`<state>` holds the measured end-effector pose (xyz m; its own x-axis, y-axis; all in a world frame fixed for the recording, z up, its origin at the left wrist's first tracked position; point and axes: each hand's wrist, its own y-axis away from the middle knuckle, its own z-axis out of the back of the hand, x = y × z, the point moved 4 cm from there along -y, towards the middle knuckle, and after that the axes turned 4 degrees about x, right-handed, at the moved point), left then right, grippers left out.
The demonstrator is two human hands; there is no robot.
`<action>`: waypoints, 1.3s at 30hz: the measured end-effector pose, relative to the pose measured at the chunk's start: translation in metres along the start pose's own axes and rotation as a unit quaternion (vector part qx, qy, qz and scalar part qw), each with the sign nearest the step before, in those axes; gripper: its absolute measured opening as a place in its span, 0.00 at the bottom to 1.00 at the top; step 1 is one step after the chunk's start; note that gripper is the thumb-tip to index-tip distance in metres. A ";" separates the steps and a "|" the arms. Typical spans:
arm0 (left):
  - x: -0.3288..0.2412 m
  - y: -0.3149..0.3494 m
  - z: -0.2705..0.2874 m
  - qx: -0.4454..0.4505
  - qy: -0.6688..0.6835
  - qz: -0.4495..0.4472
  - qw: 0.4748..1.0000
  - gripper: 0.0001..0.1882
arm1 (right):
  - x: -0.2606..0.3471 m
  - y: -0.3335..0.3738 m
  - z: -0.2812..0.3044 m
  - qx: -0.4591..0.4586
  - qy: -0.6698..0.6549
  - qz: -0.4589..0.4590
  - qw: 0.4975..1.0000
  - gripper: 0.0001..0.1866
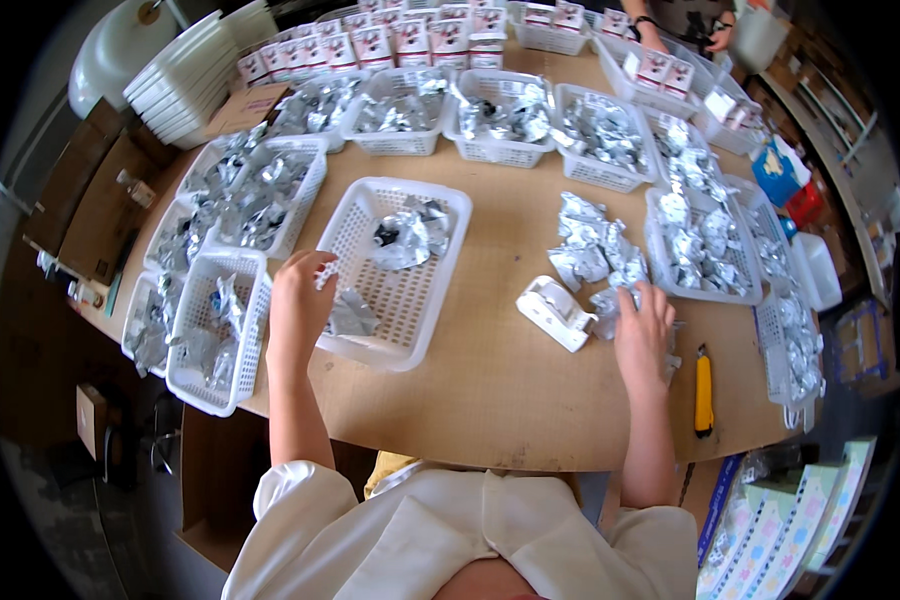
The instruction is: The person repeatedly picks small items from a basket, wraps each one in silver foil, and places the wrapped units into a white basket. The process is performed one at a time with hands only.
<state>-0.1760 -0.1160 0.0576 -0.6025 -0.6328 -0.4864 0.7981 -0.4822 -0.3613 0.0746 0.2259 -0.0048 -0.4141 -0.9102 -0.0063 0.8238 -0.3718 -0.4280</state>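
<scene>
My left hand [300, 300] is over the left edge of a white perforated basket [453, 265], its fingers pinched on a small white piece [325, 274] with dark marks. Inside that basket lie silver foil packets [420, 235], with a small dark item among them. On the right, my right hand [646, 335] rests on a loose row of crumpled foil packets [592, 240], fingers bent around one at the near end. Just left of these fingers sits a white tape dispenser [555, 312]. What lies under my right palm is hidden.
Baskets of foil packets stand left [218, 330], behind [500, 120] and right [705, 245]. A yellow utility knife [704, 390] lies near the front right edge. Small white boxes [410, 40] line the back. Another person's hand [652, 36] shows at the far right.
</scene>
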 end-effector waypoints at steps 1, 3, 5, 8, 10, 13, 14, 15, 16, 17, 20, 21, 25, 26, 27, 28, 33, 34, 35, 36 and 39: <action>0.009 0.004 -0.004 0.054 -0.021 0.021 0.998 0.14 | 0.005 -0.001 0.008 -0.026 -0.012 -0.019 0.999 0.16; 0.020 0.013 -0.012 0.162 -0.060 0.063 0.983 0.16 | 0.017 -0.004 0.016 -0.053 -0.102 -0.038 0.993 0.19; 0.012 0.016 -0.018 0.208 -0.050 0.045 0.976 0.19 | 0.030 -0.004 0.021 -0.055 -0.248 -0.042 0.966 0.23; 0.014 0.019 -0.021 0.225 -0.040 0.038 0.973 0.19 | 0.053 -0.001 0.017 -0.004 -0.294 -0.020 0.955 0.31; 0.018 0.020 -0.018 0.236 -0.069 0.014 0.969 0.20 | 0.060 0.000 0.013 -0.004 -0.267 0.008 0.964 0.32; 0.030 0.021 -0.022 0.242 -0.085 -0.018 0.967 0.20 | 0.062 0.005 0.004 0.002 -0.264 0.012 0.965 0.32; 0.032 0.020 -0.024 0.242 -0.086 -0.027 0.966 0.20 | 0.064 0.004 0.005 0.003 -0.261 0.017 0.965 0.32; 0.035 0.021 -0.027 0.275 -0.105 -0.008 0.956 0.22 | 0.065 0.003 0.005 0.003 -0.258 0.022 0.966 0.32; 0.025 0.017 -0.026 0.309 -0.121 0.010 0.943 0.24 | 0.067 0.004 0.005 0.005 -0.253 0.027 0.967 0.32; 0.018 0.014 -0.027 0.342 -0.139 0.026 0.929 0.26 | 0.069 0.004 0.005 0.000 -0.254 0.029 0.967 0.32; 0.022 0.011 -0.042 0.362 -0.189 0.042 0.912 0.22 | 0.073 0.005 0.005 -0.020 -0.259 0.035 0.965 0.31; 0.023 0.011 -0.043 0.340 -0.216 0.022 0.915 0.17 | 0.075 0.004 0.006 -0.030 -0.263 0.037 0.964 0.30; -0.007 0.007 -0.031 0.195 -0.255 -0.064 0.945 0.16 | 0.073 0.006 0.012 -0.091 -0.315 0.053 0.943 0.25; -0.025 0.006 -0.020 0.145 -0.246 -0.086 0.954 0.20 | 0.073 0.006 0.017 -0.111 -0.341 0.062 0.932 0.22; -0.051 0.005 -0.011 0.073 -0.219 -0.150 0.961 0.21 | 0.073 0.004 0.017 -0.080 -0.425 0.049 0.900 0.23; -0.078 0.007 -0.003 0.001 -0.188 -0.209 0.960 0.21 | 0.075 0.003 0.017 -0.047 -0.505 0.035 0.861 0.23; -0.143 0.037 -0.034 0.064 -0.057 -0.487 0.869 0.17 | 0.099 -0.013 0.020 0.179 -0.847 -0.020 0.499 0.38; -0.147 0.038 -0.042 0.060 -0.038 -0.496 0.865 0.20 | 0.096 -0.012 0.015 0.215 -0.813 0.021 0.540 0.45; -0.147 0.042 -0.051 0.058 -0.020 -0.501 0.863 0.23 | 0.096 -0.012 0.020 0.249 -0.792 -0.008 0.557 0.41; -0.146 0.046 -0.061 0.056 -0.002 -0.505 0.861 0.27 | 0.091 -0.010 0.012 0.234 -0.769 -0.026 0.594 0.37; -0.128 0.050 -0.085 -0.099 0.127 -0.365 0.917 0.36 | 0.079 -0.007 -0.004 0.162 -0.753 -0.040 0.636 0.30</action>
<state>-0.0585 -0.0077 0.0337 -0.9757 -0.0117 -0.2189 0.1842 -0.5850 -0.7898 0.0347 0.1567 -0.0059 0.1798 0.0633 0.9817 0.9610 -0.2244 -0.1615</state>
